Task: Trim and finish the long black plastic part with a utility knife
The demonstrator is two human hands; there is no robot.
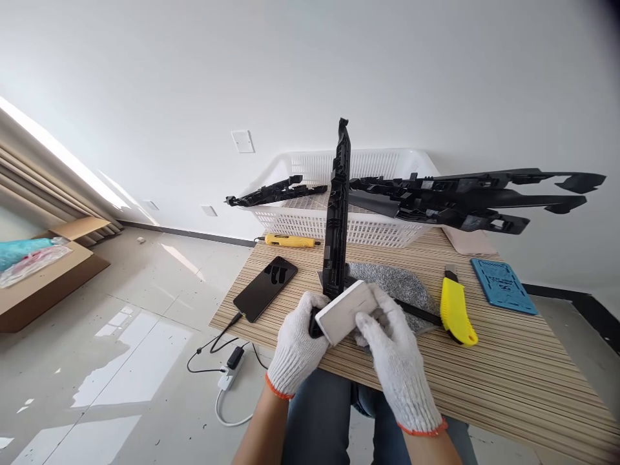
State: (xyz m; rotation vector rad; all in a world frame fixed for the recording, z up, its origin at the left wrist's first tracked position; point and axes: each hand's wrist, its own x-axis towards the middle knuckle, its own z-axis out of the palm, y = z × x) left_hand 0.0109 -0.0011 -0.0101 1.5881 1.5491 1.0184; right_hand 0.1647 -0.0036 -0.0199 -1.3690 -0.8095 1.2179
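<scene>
A long black plastic trim piece (338, 219) stands nearly upright above the table's front edge, its lower end in my left hand (301, 336). My right hand (394, 349) grips a greyish-white rectangular block (346, 314), which looks like a sanding block, and holds its edge against or just in front of the trim piece's lower end; I cannot tell if they touch. Both hands wear white knitted gloves with orange cuffs. Behind my right hand lies a grey cloth (400, 281), with a thin black strip across it. A yellow utility knife (456, 310) rests to the right.
A white plastic basket (378, 231) against the wall holds several black trim pieces (465, 197), some jutting far right. A black phone (265, 289) on a cable, a yellow pen-shaped tool (290, 241) and a blue plate (504, 285) lie on the wooden table (518, 374). A power strip (230, 373) is on the floor.
</scene>
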